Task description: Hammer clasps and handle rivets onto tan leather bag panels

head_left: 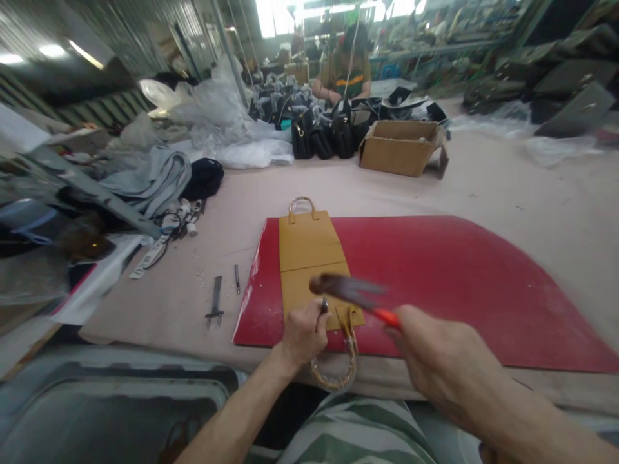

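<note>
A tan leather bag panel lies flat on a red board, with a wrapped handle at its far end and another handle hanging over the near edge. My left hand is closed around a short metal punch, held upright over the panel's near part. In my right hand is a hammer with a red grip, blurred by motion. Its head is just above the punch; whether they touch I cannot tell.
Left of the board lie a metal rod and a forked metal tool. Farther back stand a cardboard box and several black bags. A person works across the table. A grey bin is at lower left.
</note>
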### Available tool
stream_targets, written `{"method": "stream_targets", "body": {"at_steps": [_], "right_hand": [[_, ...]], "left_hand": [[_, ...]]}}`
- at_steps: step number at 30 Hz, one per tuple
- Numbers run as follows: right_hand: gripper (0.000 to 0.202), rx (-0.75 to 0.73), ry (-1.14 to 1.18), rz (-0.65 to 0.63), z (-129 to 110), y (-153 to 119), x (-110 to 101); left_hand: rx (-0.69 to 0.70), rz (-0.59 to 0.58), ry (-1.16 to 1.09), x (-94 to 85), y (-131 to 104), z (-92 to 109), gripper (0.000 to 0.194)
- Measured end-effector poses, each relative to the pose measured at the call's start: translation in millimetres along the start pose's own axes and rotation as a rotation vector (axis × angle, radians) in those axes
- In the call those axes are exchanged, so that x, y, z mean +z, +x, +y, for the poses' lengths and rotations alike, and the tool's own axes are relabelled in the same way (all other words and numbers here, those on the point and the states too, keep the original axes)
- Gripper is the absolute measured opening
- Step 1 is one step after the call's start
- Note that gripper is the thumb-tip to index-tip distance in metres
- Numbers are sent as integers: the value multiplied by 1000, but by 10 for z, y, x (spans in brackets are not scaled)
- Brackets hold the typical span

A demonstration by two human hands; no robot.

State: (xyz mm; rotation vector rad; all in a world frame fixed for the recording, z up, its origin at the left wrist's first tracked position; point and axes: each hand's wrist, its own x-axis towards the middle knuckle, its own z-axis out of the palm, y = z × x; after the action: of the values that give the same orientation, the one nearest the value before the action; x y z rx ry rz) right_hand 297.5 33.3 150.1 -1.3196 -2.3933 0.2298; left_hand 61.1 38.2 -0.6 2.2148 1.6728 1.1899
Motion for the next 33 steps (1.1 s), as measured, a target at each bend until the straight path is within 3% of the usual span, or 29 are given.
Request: {"method": "stream_targets", "body": {"at_steps": [3, 7, 10, 13, 15, 17, 19, 21, 24, 28, 30, 33], "right_hand": [[24, 2, 18, -62, 103, 11, 72], [32, 324, 267, -78, 446, 50, 182], [35, 507, 408, -146, 781, 59, 381], [30, 554, 171, -118, 957, 81, 578], [22, 470, -84, -40, 894, 117, 666], [23, 338, -199, 32, 702, 167, 754], [27, 242, -126, 41, 447, 209, 885], [25, 167, -15, -51, 200, 212, 1069], [37, 147, 19, -83, -49, 128, 1338], [48, 236, -17, -84, -144, 39, 1402], [45, 299, -47, -134, -162, 66, 1325], [39, 401, -64, -219, -200, 144, 1202]], "left_hand": [[-8, -8, -21, -5, 0, -1, 10], [14, 11, -35, 18, -9, 2, 10], [-20, 12, -45, 36, -9, 26, 12], [-60, 6, -58, 16, -3, 47, 9], [-64, -11, -79, -17, -5, 44, 6], [-64, -41, -104, -44, -15, 26, 6], [-82, -76, -125, -49, -29, 8, 8], [-131, -100, -155, -35, -32, -3, 11], [-357, -75, -312, -41, 28, -25, 15], [-726, 163, -628, -282, 261, -203, 26], [-748, 189, -535, -507, 384, -372, 28], [-701, 38, -21, -846, 487, -647, 27]]}}
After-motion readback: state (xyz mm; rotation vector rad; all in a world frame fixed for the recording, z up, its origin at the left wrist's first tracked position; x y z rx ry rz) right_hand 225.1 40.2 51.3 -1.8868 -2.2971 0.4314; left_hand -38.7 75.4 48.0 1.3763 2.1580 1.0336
